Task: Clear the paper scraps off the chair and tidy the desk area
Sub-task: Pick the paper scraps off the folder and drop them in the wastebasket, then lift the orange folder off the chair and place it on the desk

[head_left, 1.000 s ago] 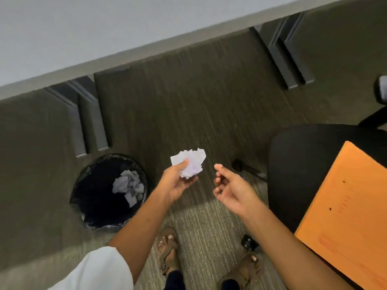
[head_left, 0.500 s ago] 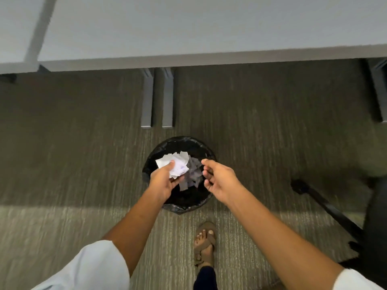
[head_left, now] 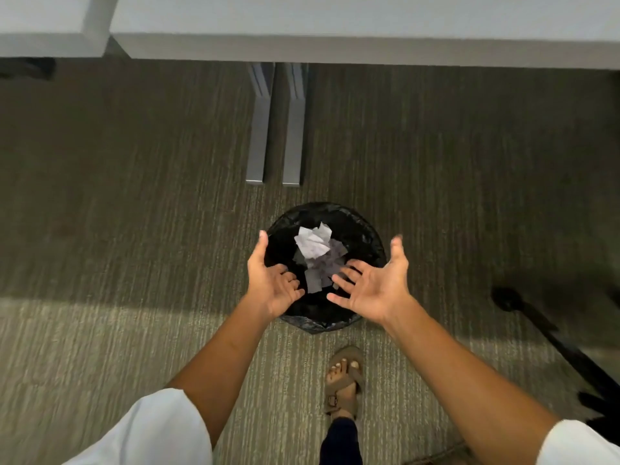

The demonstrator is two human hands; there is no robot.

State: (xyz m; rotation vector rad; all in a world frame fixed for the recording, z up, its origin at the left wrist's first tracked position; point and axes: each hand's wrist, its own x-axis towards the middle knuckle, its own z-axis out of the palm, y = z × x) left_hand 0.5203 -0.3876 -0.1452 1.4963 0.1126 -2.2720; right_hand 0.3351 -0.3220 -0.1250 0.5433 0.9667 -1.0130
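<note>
A round black bin (head_left: 365, 236) with a dark liner stands on the carpet under the desk edge. White paper scraps (head_left: 315, 251) lie inside it, some crumpled, some flat. My left hand (head_left: 270, 283) hovers over the bin's left rim, palm up, fingers apart and empty. My right hand (head_left: 375, 285) hovers over the right rim, palm up, fingers spread, nothing in it. The chair seat is out of view.
A white desk top (head_left: 335, 25) runs along the top, with two grey desk legs (head_left: 275, 129) just behind the bin. A black chair base leg (head_left: 553, 333) reaches in from the right. My sandalled foot (head_left: 344, 380) stands on the carpet below the bin.
My left hand held a bunch of paper scraps over the bin; now it is open and the scraps lie in the bin. Both hands have spread apart, palms up.
</note>
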